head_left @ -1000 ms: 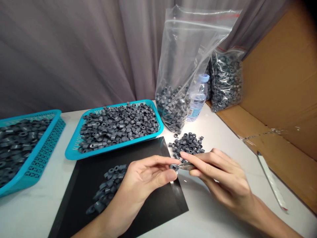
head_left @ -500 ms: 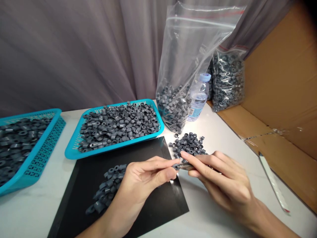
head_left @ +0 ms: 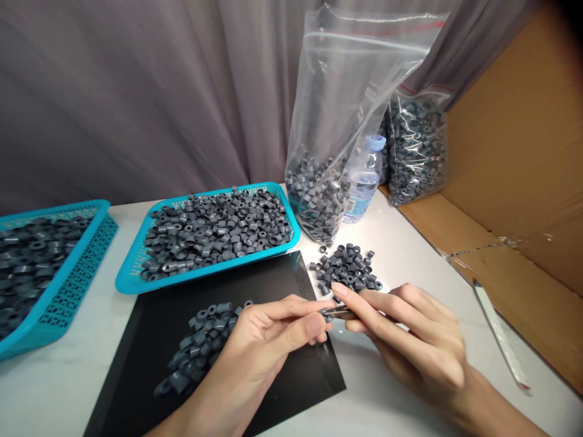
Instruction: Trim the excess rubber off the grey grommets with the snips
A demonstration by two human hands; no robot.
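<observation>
Between thumb and forefinger, my left hand [head_left: 268,340] pinches a small grey plastic ring [head_left: 327,314], mostly covered by the fingertips. My right hand [head_left: 410,334] is closed on a thin, pointed metal tool [head_left: 342,312], its tip against the ring; its exact kind does not show. Both hands are above the right edge of a black mat [head_left: 282,400]. Under and left of my left hand lies a heap of grey rings [head_left: 200,340] on the mat. Beyond my right fingertips is another pile of small grey rings [head_left: 347,267] on the white table.
Two turquoise baskets, one at centre [head_left: 130,282] and one at left [head_left: 84,276], hold many grey rings. Behind the loose pile stand an upright zip bag [head_left: 319,194] and a water bottle [head_left: 364,176]. A filled bag [head_left: 416,145], cardboard [head_left: 514,152] and a white stick-like tool [head_left: 501,337] are at right.
My left thumb and fingers have shifted slightly around the ring, and fingertips now show below the thumb. The tool's tip stays at the ring. The whole view has moved a little.
</observation>
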